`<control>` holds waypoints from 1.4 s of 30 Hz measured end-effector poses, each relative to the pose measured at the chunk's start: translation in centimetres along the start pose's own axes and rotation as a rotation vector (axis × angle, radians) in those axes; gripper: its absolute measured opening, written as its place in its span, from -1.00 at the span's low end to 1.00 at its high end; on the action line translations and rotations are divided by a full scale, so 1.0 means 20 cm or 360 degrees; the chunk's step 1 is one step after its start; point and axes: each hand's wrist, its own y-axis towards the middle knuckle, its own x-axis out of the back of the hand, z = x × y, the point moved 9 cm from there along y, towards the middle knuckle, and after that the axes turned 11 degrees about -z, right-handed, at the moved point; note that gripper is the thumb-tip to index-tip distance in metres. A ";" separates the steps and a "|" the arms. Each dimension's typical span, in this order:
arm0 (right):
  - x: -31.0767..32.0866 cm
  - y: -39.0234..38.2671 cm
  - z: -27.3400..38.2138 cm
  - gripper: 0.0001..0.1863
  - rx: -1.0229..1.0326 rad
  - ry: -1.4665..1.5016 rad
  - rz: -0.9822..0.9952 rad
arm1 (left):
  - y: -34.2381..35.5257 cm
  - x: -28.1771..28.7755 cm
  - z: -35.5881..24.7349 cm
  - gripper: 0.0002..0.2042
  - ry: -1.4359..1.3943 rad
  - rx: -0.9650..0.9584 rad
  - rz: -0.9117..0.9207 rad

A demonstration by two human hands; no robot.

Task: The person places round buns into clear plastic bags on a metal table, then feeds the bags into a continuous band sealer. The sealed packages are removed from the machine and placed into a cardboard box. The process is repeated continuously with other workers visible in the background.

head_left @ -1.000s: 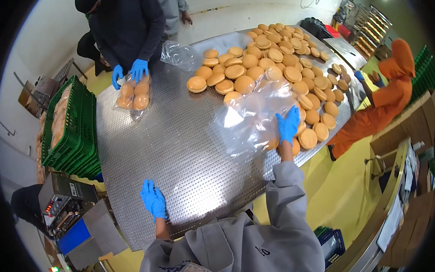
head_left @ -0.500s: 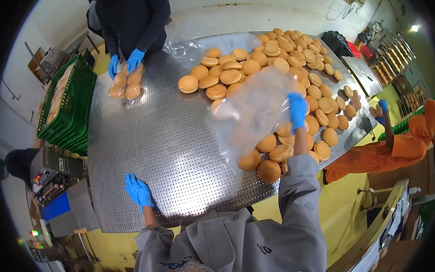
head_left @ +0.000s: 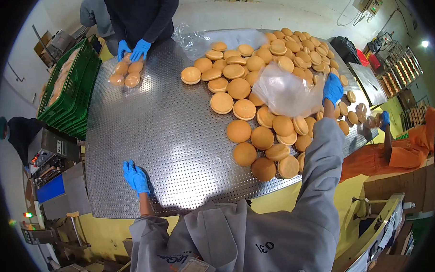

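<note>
My right hand [head_left: 332, 88], in a blue glove, is closed on the edge of a clear plastic bag [head_left: 283, 93]. The bag looks limp and spreads leftward over the pile of round golden buns [head_left: 243, 153]; several buns show through it. My right arm reaches far across the table's right half. On the near left, my left hand [head_left: 136, 177], gloved in blue too, has its fingers stretched out over the perforated metal table [head_left: 174, 129] and holds nothing. The nearest buns lie well to its right.
Across the table at far left, a co-worker's gloved hands [head_left: 134, 50] rest on a bag of buns [head_left: 125, 75]. Green crates [head_left: 75, 95] stack beside the left edge. More clear plastic [head_left: 194, 41] lies at the back. Someone in orange [head_left: 387, 158] stands at the right.
My right hand has moved right and farther away, drawing the plastic bag with it off the nearer buns. My left hand stays in nearly the same place.
</note>
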 end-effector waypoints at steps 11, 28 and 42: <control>-0.25 -0.71 -0.17 -0.44 -0.0524 -0.0426 -0.0150 | -0.30 0.05 -0.98 -0.68 -0.1473 0.0561 0.1103; -0.13 -1.06 0.70 -0.79 0.0283 0.0333 0.0339 | -0.55 0.04 -0.78 -0.70 -0.1238 0.0710 0.1288; 0.25 -1.28 1.34 -0.85 0.0626 0.1234 0.0543 | -0.35 0.36 -1.00 -0.74 -0.1706 0.0719 0.0784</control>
